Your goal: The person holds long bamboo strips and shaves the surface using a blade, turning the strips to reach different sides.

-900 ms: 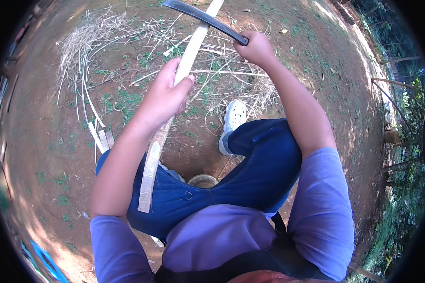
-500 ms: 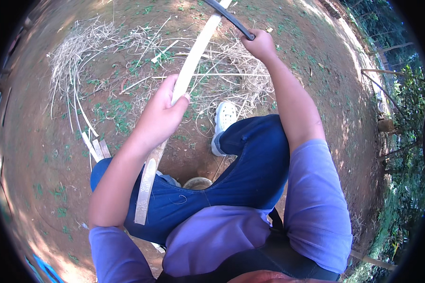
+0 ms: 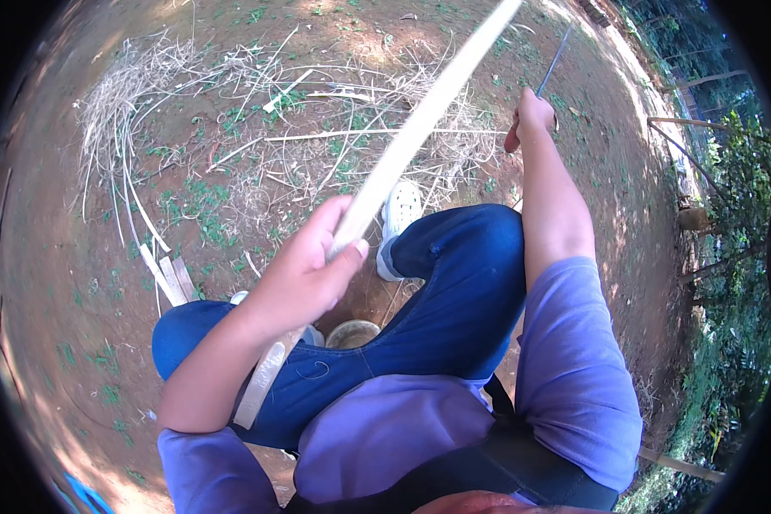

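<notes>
A long pale strip of split wood or bamboo (image 3: 428,120) slants from my left thigh up to the far edge. Around its lower part my left hand (image 3: 308,272) is closed, thumb along the near side; the strip's tail comes out below the wrist and lies over my thigh. Out to the right, apart from the strip, my right hand (image 3: 534,113) grips a long knife (image 3: 556,62) by its reddish-brown handle. The blade appears thin, edge-on, pointing away from me. The handle's butt shows below the fist.
Curly shavings (image 3: 137,86) lie heaped on the brown soil, with more beyond my white shoe (image 3: 400,210). Several flat strips (image 3: 170,278) rest by my left knee. A round, pale-rimmed object (image 3: 351,334) sits between my legs. Bushes (image 3: 728,248) line the right side.
The knife has left its place across the strip and swung out to the right with my right hand. My left hand has come nearer, and the strip's far end has shifted right.
</notes>
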Demonstrator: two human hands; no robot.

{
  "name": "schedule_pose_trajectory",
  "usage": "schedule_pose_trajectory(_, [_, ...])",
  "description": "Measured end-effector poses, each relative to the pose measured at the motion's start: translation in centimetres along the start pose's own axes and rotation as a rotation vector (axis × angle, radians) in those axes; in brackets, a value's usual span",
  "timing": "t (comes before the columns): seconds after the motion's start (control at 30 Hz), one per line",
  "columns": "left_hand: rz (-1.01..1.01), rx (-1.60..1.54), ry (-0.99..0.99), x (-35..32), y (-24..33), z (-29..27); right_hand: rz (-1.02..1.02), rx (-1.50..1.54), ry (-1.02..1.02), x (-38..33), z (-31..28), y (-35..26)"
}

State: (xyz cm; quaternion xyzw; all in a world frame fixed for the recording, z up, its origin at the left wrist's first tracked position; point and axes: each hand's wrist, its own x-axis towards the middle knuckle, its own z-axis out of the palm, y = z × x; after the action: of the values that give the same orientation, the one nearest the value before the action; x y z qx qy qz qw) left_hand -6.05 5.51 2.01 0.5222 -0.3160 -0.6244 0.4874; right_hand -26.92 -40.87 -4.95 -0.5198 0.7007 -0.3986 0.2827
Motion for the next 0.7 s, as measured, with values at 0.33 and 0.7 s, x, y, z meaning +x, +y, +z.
schedule_pose_trajectory(0.33, [0.113, -0.099, 0.241, 2.7, 2.1, -3.1, -0.771, -0.42, -0.618, -10.2, 4.7, -6.4])
schedule_pose_trajectory(0.7, [0.039, 0.049, 0.158, 0.6, 1.3, -1.0, -0.523, -0.302, -0.384, -3.9, 4.2, -3.7])
